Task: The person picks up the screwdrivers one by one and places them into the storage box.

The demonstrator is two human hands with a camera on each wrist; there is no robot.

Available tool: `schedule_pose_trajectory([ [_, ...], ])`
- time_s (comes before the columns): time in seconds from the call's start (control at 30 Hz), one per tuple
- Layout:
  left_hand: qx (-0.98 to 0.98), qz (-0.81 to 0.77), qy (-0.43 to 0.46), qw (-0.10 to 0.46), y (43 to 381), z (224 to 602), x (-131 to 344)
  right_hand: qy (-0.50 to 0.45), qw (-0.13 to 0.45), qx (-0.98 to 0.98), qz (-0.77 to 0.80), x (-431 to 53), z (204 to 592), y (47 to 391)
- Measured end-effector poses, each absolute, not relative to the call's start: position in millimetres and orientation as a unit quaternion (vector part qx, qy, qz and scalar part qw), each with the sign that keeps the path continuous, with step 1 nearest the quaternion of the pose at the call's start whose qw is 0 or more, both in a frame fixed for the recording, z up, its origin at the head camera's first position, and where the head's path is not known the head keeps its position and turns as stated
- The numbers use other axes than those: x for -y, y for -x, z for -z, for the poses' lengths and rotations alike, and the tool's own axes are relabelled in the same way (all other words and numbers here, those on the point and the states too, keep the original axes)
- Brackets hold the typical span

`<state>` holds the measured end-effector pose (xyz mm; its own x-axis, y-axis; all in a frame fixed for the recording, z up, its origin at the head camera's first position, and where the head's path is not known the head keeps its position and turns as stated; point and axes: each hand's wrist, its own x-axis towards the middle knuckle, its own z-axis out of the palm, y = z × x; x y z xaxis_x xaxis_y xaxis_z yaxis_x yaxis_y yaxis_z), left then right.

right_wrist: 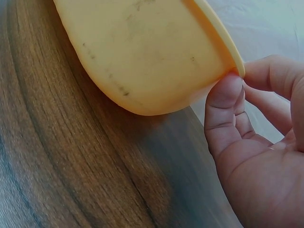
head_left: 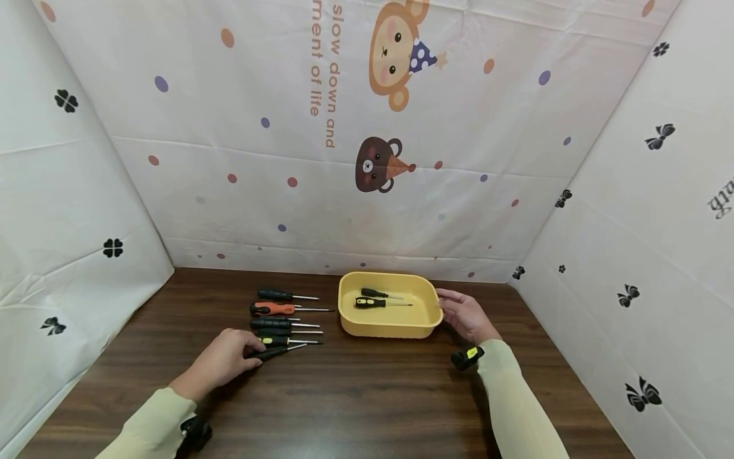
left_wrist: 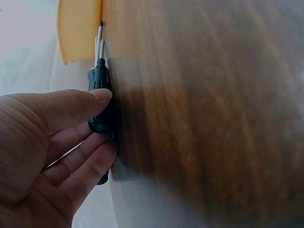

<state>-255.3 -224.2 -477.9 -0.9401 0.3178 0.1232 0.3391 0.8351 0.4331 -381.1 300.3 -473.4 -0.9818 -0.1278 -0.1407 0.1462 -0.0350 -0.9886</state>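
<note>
My left hand (head_left: 225, 358) is at the near end of a row of screwdrivers on the table. Its thumb and fingers pinch the black handle of the nearest screwdriver (head_left: 279, 352), whose shaft points right. In the left wrist view, the thumb lies across that black handle (left_wrist: 100, 76), and fingers are on its other side. A yellow plastic bin (head_left: 381, 331) stands right of the row. Two small screwdrivers lie inside it, one black (head_left: 374, 292) and one black and yellow (head_left: 369, 302). My right hand (head_left: 466, 317) pinches the bin's right rim (right_wrist: 239, 69) between thumb and forefinger.
Beside the left hand lie an orange-and-black screwdriver (head_left: 272, 309), a black one (head_left: 275, 295) at the back and several more dark-handled ones. The brown wooden table (head_left: 355, 395) meets a patterned white cloth (head_left: 275, 210) behind and at both sides.
</note>
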Motion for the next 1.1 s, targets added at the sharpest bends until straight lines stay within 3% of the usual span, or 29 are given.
schedule_pose_trajectory([
  [0.53,0.930,0.310,0.191,0.046,259.9,485.2,227.3,0.018,0.105,-0.678,0.728,-302.2,473.1,378.2],
  [1.1,0.841,0.523,0.128,0.042,274.1,482.2,204.6,0.014,0.103,-0.688,0.718,-301.4,471.1,376.9],
])
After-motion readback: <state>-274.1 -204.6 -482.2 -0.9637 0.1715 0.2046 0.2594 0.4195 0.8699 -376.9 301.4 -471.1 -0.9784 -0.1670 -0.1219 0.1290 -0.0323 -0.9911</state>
